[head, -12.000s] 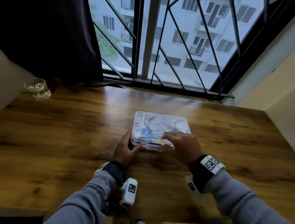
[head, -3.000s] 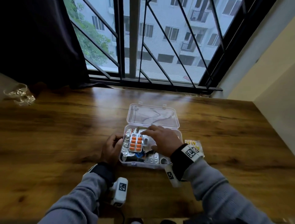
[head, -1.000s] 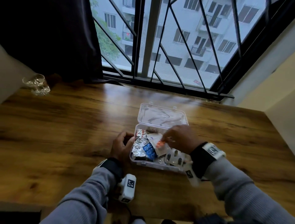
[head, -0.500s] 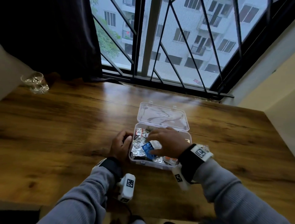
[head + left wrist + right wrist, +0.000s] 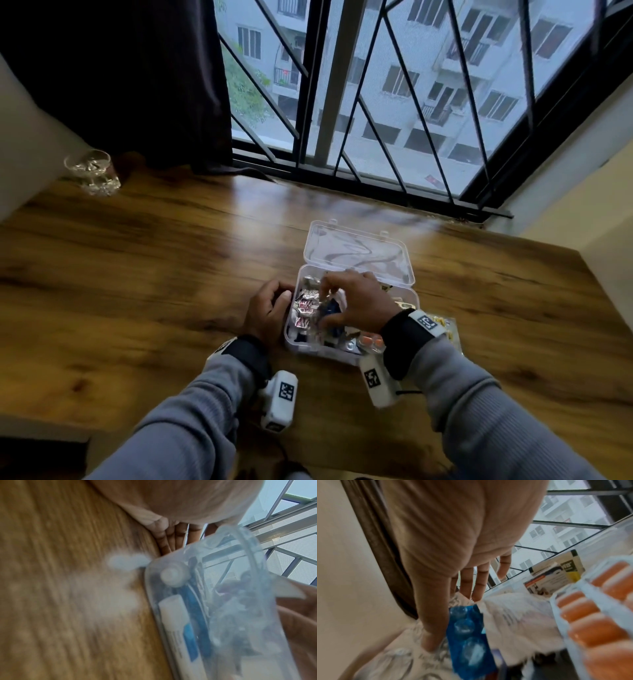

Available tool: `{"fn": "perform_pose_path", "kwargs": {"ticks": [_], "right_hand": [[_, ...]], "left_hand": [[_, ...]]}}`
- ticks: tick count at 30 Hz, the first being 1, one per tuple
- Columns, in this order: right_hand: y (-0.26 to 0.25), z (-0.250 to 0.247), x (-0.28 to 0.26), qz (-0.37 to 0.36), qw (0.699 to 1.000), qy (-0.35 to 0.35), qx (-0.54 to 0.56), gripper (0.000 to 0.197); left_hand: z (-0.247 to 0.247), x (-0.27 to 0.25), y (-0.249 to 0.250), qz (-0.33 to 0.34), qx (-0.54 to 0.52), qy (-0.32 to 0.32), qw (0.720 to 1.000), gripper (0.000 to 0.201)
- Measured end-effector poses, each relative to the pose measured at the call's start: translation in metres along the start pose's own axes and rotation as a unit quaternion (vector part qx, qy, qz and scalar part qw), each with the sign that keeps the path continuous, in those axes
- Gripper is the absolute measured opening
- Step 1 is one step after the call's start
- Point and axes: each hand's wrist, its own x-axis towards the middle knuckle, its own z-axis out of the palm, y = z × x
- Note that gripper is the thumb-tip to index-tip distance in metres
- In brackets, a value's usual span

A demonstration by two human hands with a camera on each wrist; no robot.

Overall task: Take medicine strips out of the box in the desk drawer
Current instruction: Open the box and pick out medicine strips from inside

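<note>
A clear plastic box [image 5: 323,353] stands open on the wooden desk [image 5: 154,291], its lid [image 5: 359,253] laid back toward the window. My left hand [image 5: 270,308] grips the box's left wall with curled fingers [image 5: 168,538]. Inside the box, my right hand [image 5: 329,303] pinches a blue blister strip [image 5: 331,308], which stands on edge [image 5: 467,635] between thumb [image 5: 429,635] and fingers. Silver foil strips [image 5: 306,301] lie at the left. An orange-pill strip [image 5: 371,342] lies in the near right corner [image 5: 590,615]. The hand hides the box's middle.
A strip of yellow capsules [image 5: 445,325] lies on the desk just right of the box. A white tube [image 5: 178,622] and a small printed carton [image 5: 556,574] are inside the box. A glass [image 5: 92,171] stands at the far left near the dark curtain. Window bars run behind the desk.
A second ago my right hand held the orange strip over the box. Now that strip lies in the near right corner, and the fingers have closed on the blue strip. The left hand stayed put.
</note>
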Motion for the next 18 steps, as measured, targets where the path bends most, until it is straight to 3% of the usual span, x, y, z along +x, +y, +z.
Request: {"fn": "perform_pose_path", "kwargs": {"ticks": [2,6,13,18], "right_hand": [[0.008,-0.009,-0.003,-0.010,0.994,0.033,0.107,0.024],[0.024,-0.029,-0.013,0.014,0.972,0.106,0.209,0.018],[0.061,-0.049,-0.044,0.064,0.971,0.108,0.205,0.015],[0.079,-0.049,-0.064,0.126,0.977,0.045,0.163,0.019]], "left_hand": [[0.000,0.000,0.000,0.002,0.004,0.001,1.000,0.029],[-0.001,0.000,0.001,-0.002,0.011,-0.004,1.000,0.034],[-0.001,0.000,0.001,0.006,0.020,-0.004,1.000,0.032],[-0.001,0.000,0.001,0.007,0.025,-0.005,1.000,0.033]]}}
